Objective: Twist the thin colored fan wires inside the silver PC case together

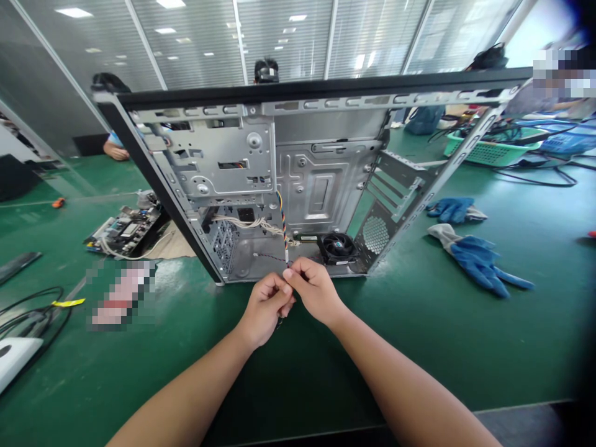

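An open computer case (321, 105) stands upright on the table, its bare metal inside facing me. A thin multicoloured cable (282, 217) hangs down from behind the drive bay and ends at my fingers. My right hand (319, 290) pinches the lower end of this cable between thumb and forefinger. Pressed up against it, my left hand (267, 307) is closed in a pinch at the same spot, with a dark bit of wire sticking out below. My fingers hide the cable's tip. Behind my hands, a black cooling fan (338, 246) and bundled pale wires (251, 222) lie inside the case.
Blue-and-grey gloves (479, 257) lie right of the case, with a green basket of cables (493, 146) farther back. To the left are a circuit board (125, 230), black cables (35, 313) and a white device (16, 360). Other people sit beyond the case.
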Motion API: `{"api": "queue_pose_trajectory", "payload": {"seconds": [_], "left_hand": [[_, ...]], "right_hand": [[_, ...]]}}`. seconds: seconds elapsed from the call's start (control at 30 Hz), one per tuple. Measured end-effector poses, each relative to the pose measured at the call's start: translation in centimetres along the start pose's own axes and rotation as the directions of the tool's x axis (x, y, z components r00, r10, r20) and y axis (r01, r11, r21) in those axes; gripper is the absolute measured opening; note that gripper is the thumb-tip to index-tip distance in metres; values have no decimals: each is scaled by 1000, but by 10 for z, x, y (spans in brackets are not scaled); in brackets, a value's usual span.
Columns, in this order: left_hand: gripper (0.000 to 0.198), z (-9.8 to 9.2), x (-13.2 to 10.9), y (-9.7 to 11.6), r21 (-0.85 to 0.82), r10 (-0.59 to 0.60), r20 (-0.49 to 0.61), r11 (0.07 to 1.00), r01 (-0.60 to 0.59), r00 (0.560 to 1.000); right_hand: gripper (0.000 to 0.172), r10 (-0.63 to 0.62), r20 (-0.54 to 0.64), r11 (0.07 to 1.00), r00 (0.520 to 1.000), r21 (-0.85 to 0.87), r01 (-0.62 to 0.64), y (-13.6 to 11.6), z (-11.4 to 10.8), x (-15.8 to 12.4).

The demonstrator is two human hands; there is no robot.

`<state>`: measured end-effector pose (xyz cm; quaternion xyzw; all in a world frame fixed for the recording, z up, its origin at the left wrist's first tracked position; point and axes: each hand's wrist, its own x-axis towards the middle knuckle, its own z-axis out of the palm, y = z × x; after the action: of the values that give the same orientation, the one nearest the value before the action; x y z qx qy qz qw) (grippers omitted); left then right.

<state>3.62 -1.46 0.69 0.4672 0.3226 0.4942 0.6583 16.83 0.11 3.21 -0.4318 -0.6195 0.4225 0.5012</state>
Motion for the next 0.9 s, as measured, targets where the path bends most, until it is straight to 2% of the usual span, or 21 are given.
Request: {"api": "queue_pose_trajectory", "payload": {"seconds": [0.27,0.4,0.6,0.9], "left_hand": [[29,-4,1,-7,128,107,-39,987,-101,994],[30,-4,1,-8,130,98,-42,987,-91,994],[31,-1,1,-2,-77,-10,22,997,12,1000],[35,-1,2,3,-312,-150,118,933,180,982]], "right_hand": [[29,-7,-21,1000,1000,-3,7,-1,0,0],[27,-16,-28,1000,999,-10,16,-1,1,0],[27,13,5,1000,1000,11,-13,1,0,0],[26,-26,19,1000,999,-7,26,1,-1,0]]}}
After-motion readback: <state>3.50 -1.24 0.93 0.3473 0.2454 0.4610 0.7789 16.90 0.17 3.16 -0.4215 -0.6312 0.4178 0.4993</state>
